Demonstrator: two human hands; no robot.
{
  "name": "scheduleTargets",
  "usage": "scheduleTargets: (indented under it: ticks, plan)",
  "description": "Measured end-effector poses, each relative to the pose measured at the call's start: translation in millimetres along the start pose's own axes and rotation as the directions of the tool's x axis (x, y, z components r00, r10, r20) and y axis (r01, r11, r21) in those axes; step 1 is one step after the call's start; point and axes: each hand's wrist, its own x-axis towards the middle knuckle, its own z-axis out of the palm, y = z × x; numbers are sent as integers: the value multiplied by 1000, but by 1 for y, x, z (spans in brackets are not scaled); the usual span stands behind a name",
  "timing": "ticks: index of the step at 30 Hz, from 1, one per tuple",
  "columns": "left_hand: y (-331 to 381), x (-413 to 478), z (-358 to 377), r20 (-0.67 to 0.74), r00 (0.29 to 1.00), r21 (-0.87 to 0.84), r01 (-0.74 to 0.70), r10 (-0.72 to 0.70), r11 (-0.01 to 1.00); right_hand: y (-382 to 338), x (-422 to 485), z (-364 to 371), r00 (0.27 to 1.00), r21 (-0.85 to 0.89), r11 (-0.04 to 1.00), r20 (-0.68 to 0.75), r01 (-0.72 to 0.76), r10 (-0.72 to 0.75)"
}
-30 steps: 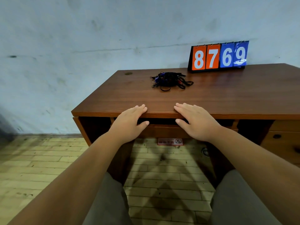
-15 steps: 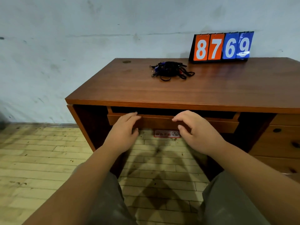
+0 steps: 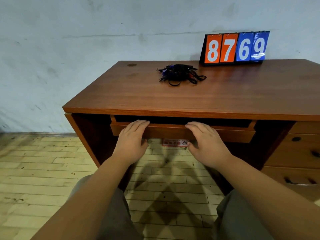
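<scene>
A: Where is the drawer point(image 3: 167, 133)?

B: Centre of the frame, under the front edge of the desk point(image 3: 155, 101). It stands out a little – a dark gap shows along its top.

A: And the hands?

B: Both are on the drawer front. The left hand point(image 3: 131, 138) is left of centre and the right hand point(image 3: 207, 142) just right of centre, with a stretch of bare wood between them. On each, the fingers lie over the front with their tips at the top edge and the thumb tucks in at the lower edge, so each hand holds the panel between fingers and thumb.

A: What hems the drawer in?

B: The desk top overhangs it and hides the inside. To the right of the frame a stack of side drawers point(image 3: 297, 153) stands close by its end; to the left is the desk's side panel. The person's knees sit at the bottom of the frame, before the opening.

A: What's on top?

B: A tangle of black straps point(image 3: 180, 75) lies upper centre, well apart from the hands. Behind it, upper right, a flip scoreboard point(image 3: 235, 47) reads 8769 against the wall – two orange cards, two blue. A red-and-white sticker point(image 3: 174, 142) shows below the drawer.
</scene>
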Motion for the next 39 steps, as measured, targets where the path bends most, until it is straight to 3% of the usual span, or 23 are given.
scheduleTargets:
  ticks: [26,34,39]
  plan:
    - [5,-71,-33,-119,992,-116,-47,33,992,-23,-71,-22,992,230,973,-123,25,4]
    - [16,-88,-51,-30,996,-225,70,-78,972,-41,-88,-41,992,240,970,-114,-25,54]
    - [28,-97,-64,47,975,-270,222,-217,937,-54,-101,-51,991,244,967,-94,-68,93]
